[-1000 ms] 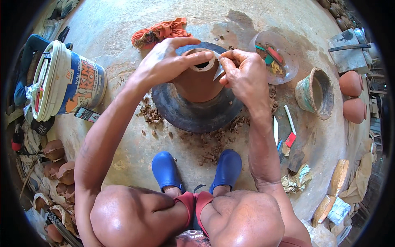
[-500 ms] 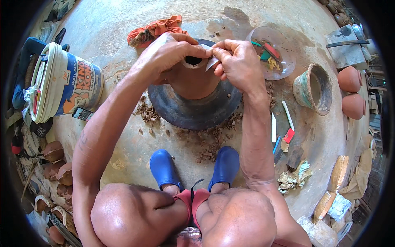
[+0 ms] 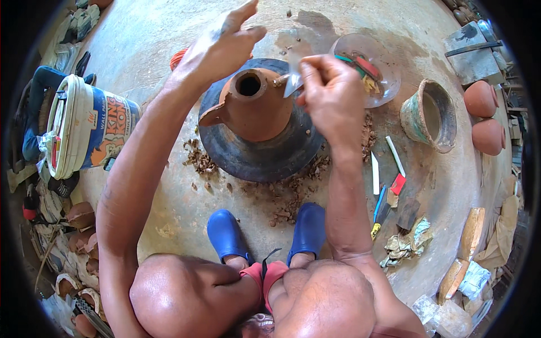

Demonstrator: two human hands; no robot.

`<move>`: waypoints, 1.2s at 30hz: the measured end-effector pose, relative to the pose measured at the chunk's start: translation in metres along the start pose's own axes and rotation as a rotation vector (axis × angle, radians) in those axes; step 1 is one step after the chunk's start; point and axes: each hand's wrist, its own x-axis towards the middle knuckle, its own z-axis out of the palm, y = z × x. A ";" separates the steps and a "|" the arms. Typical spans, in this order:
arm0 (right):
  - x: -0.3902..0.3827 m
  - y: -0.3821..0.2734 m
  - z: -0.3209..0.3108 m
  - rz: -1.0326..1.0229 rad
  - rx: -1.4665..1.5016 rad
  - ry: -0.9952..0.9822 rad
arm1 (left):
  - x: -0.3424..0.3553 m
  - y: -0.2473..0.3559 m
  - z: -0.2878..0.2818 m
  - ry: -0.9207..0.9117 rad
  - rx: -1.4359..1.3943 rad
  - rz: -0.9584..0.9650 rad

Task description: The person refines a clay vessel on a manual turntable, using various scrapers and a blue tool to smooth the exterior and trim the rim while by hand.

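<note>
A reddish-brown clay pot (image 3: 259,121) stands upright on a round dark turntable (image 3: 248,164). Its round mouth faces up, a pointed lip-like part juts from its left side, and a short stub shows at its upper right. Over the far left of the pot, my left hand (image 3: 222,48) is raised with its fingers apart, holding nothing. Fingers of my right hand (image 3: 335,93) pinch a thin, pale, pointed plastic-like piece (image 3: 293,81) beside the stub. Whether the piece touches the pot I cannot tell.
Clay shavings (image 3: 293,194) lie around the turntable. A clear bowl of coloured tools (image 3: 389,73) and a clay-crusted pot (image 3: 408,121) stand right. A paint bucket (image 3: 96,118) is left. Knives and sticks (image 3: 376,174) lie near my right forearm; blue clogs (image 3: 225,234) are in front.
My left hand has lifted off the pot toward the far left, uncovering the mouth and side lip. My right hand keeps the pale piece and has shifted slightly nearer and to the right.
</note>
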 end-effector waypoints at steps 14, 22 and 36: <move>0.034 -0.005 0.008 -0.249 -0.398 -0.431 | -0.049 -0.013 -0.008 -0.205 0.096 -0.197; 0.023 -0.003 0.006 0.132 0.280 -0.390 | -0.043 -0.020 -0.010 -0.227 -0.035 -0.145; -0.008 -0.009 0.014 -0.261 -0.347 -0.193 | -0.072 -0.132 -0.053 0.280 0.008 -0.327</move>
